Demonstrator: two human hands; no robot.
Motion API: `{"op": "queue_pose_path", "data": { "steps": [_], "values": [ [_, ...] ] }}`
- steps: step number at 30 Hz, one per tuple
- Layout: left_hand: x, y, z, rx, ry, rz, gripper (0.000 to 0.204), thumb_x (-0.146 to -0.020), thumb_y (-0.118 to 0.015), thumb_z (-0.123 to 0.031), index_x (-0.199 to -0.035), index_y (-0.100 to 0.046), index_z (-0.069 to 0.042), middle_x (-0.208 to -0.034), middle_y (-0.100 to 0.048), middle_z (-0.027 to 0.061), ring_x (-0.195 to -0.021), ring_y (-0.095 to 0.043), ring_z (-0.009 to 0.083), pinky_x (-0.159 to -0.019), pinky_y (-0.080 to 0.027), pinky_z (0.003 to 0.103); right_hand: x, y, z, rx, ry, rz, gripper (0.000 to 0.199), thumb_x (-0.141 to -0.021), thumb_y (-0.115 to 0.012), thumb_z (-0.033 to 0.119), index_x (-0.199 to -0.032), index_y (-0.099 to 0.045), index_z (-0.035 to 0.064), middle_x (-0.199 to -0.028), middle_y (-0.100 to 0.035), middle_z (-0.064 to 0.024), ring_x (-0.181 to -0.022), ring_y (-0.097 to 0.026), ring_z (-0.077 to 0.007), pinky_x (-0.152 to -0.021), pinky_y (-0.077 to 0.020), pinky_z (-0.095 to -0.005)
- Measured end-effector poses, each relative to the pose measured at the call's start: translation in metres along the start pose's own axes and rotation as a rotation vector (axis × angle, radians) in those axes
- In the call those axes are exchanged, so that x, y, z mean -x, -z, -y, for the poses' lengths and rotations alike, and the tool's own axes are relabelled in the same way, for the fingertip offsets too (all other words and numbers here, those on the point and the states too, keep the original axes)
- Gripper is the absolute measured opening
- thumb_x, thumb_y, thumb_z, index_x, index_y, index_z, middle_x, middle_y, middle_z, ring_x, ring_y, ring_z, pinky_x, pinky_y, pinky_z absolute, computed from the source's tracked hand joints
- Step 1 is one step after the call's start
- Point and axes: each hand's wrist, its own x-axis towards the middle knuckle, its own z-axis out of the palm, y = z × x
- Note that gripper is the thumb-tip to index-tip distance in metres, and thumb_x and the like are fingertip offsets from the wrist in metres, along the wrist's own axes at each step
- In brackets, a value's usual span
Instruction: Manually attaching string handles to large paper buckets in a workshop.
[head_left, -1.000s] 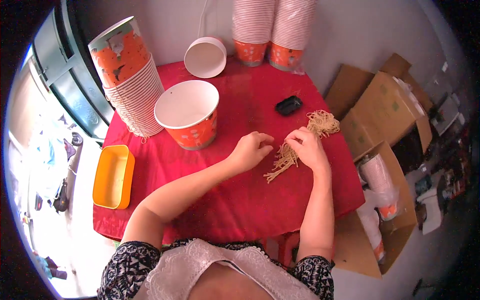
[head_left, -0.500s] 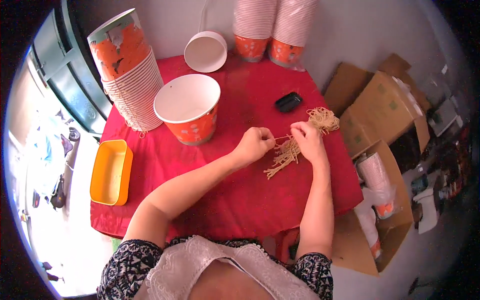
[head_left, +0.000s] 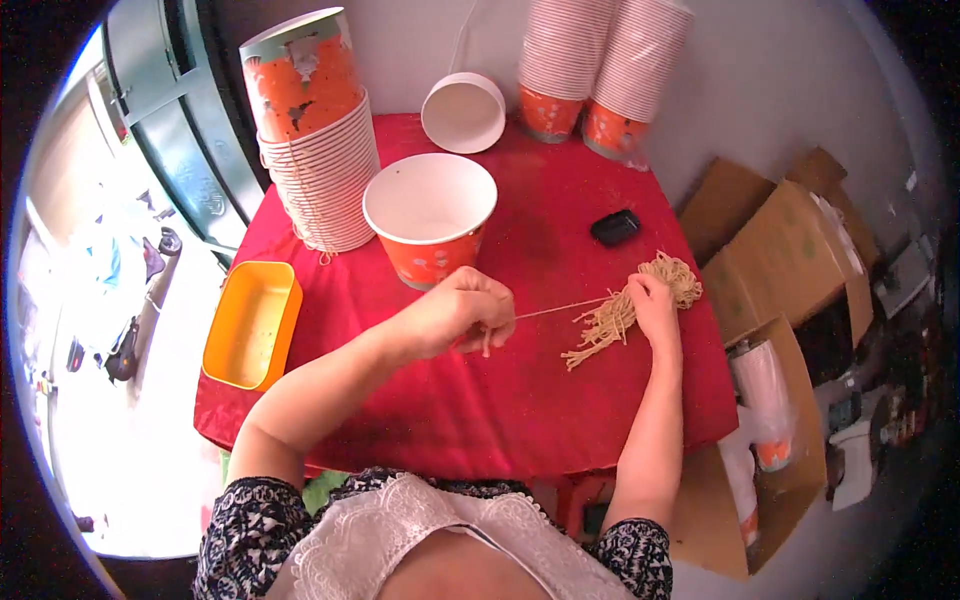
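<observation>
String bundle [head_left: 612, 318] at the right side of the desk [head_left: 440, 420], its looped end away from the person and its loose ends spread toward the middle. The desk, under a red cloth, carries nearly everything within arm's reach, which probably explains why the bulky cartons [head_left: 805, 255] stand beyond its right edge.

Next in size, a tall stack of tubs [head_left: 330, 180] leans slightly at the far left, and two wrapped stacks [head_left: 570, 50] stand at the back by the wall; set there, they seem meant to leave the near part for the hands. One upright tub [head_left: 435, 258] stands alone beside the tall stack, mouth up, and another tub [head_left: 463, 113] lies on its side behind it, mouth toward the person. A yellow bin [head_left: 285, 335] sits at the left edge.

The left hand [head_left: 478, 310], just in front of the upright tub, is curled closed on one end of a strand. The right hand [head_left: 652, 305] pinches the bundle near its looped end, probably to stop the rest being dragged along. A small black dish [head_left: 614, 228] lies just beyond the bundle. Thinnest of all, the strand [head_left: 560, 309] runs straight between the hands, apparently taut because both ends are gripped.
</observation>
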Motion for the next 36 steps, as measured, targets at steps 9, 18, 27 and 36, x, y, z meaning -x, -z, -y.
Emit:
{"op": "queue_pose_path", "data": {
  "steps": [9,18,27,36],
  "values": [
    [0.025,0.024,-0.045,-0.031,-0.035,-0.078,0.021,-0.075,-0.051,-0.013,-0.059,-0.055,0.0,-0.055,-0.054,0.0066,-0.042,-0.043,0.0112,-0.038,-0.032,0.024,0.005,-0.001,0.057,0.235,0.412,-0.517,0.019,-0.091,-0.055,0.01,-0.103,-0.064,-0.0022,-0.101,-0.064,-0.0153,-0.096,-0.061,-0.028,-0.085,-0.0469,-0.0382],
    [0.039,0.025,-0.042,-0.78,-0.378,-0.131,0.015,-0.07,-0.055,-0.009,-0.063,-0.054,0.005,-0.055,-0.051,0.0183,-0.053,-0.056,0.0261,-0.056,-0.045,0.039,0.074,-0.035,0.231,-0.415,0.603,0.278,0.024,-0.091,-0.054,0.008,-0.108,-0.058,-0.0065,-0.105,-0.061,-0.0209,-0.098,-0.062,-0.0335,-0.084,-0.0499,-0.038],
    [0.043,0.031,-0.048,-0.907,-0.497,-0.356,0.011,-0.072,-0.057,-0.007,-0.068,-0.059,0.003,-0.062,-0.058,0.019,-0.058,-0.059,0.0306,-0.057,-0.048,0.04,0.065,-0.056,0.24,-0.402,0.486,0.221,0.007,-0.086,-0.061,0.003,-0.088,-0.061,-0.0041,-0.081,-0.065,-0.0177,-0.073,-0.066,-0.0301,-0.062,-0.0504,-0.0356],
    [0.046,0.04,-0.059,-0.356,-0.077,-0.153,0.014,-0.083,-0.051,-0.01,-0.08,-0.057,0.002,-0.063,-0.059,0.0062,-0.048,-0.053,0.0109,-0.042,-0.043,0.025,0.059,-0.049,0.24,-0.533,0.407,0.259,0.005,-0.088,-0.063,0.002,-0.087,-0.063,-0.0027,-0.066,-0.059,-0.0036,-0.06,-0.053,-0.0058,-0.052,-0.0428,-0.024]
  ]
}}
